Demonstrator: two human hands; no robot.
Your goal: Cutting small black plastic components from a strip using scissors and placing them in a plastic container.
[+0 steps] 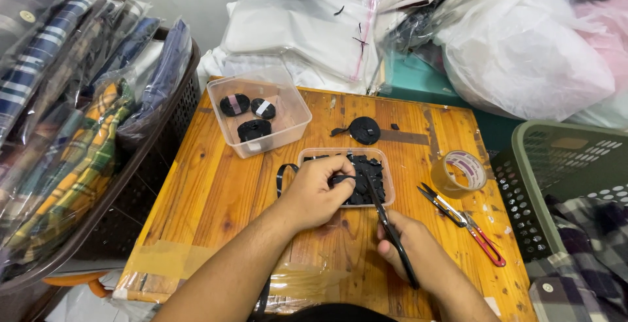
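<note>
The right hand grips black-handled scissors, blades pointing up toward the black strap strip pinched by the left hand

surface: orange wooden top
10 o'clock: clear tub
centre: clear tray
12 o'clock: black tape roll
3 o'clock: tape roll, red-handled snips

The left hand pinches a black strip over a clear tray of black pieces. The right hand grips black scissors, blades at the strip. Red-handled snips and a tape roll lie right on the tabletop; a clear tub with black rolls sits far left.
</note>
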